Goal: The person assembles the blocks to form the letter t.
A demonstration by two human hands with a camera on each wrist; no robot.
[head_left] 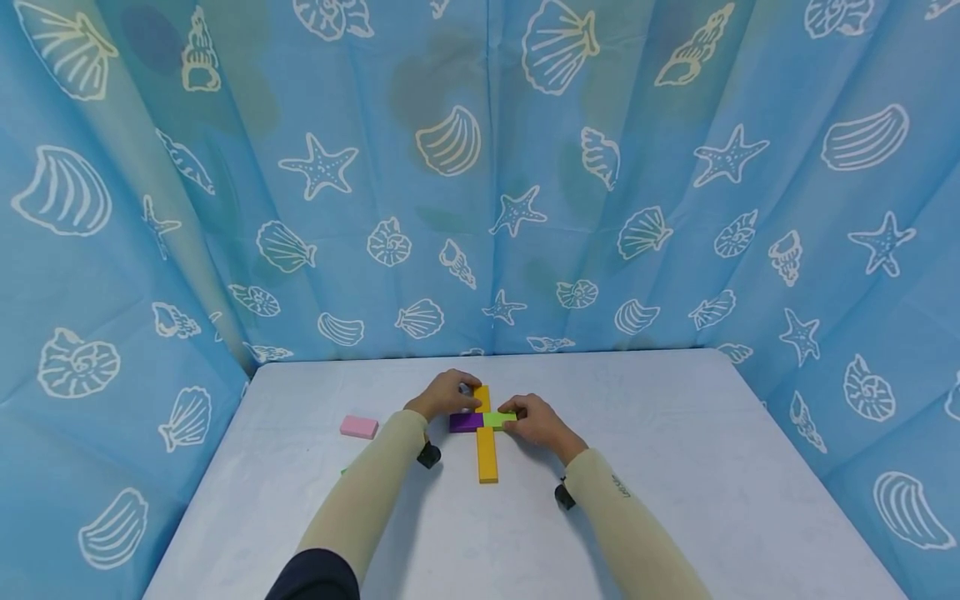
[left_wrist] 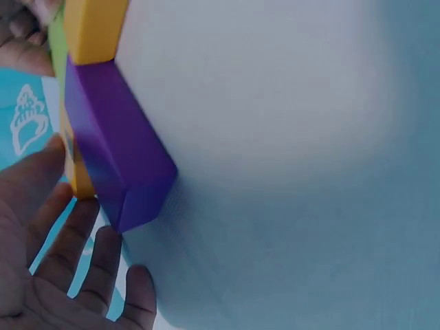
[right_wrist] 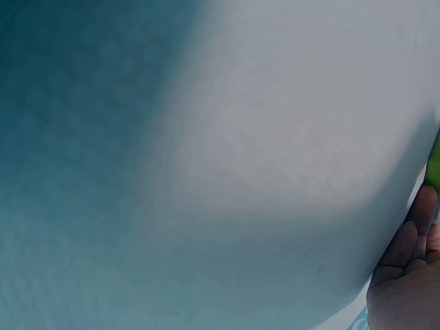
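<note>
Four wooden-looking blocks form a cross on the white table in the head view. A purple block (head_left: 467,423) is its left arm and a light green block (head_left: 497,420) its right arm. The far yellow block (head_left: 483,400) points away from me, and the near yellow block (head_left: 487,457) points toward me. My left hand (head_left: 447,394) pinches the far yellow block between thumb and finger. Beside that hand, the purple block (left_wrist: 124,137) shows large in the left wrist view. My right hand (head_left: 538,422) holds the outer end of the green block, of which only an edge (right_wrist: 434,165) shows in the right wrist view.
A pink block (head_left: 359,427) lies left of my left forearm. Near it, a bit of green (head_left: 344,471) peeks out from behind the sleeve. A blue shell-patterned curtain (head_left: 480,250) hangs behind the white table (head_left: 637,400) and at its sides.
</note>
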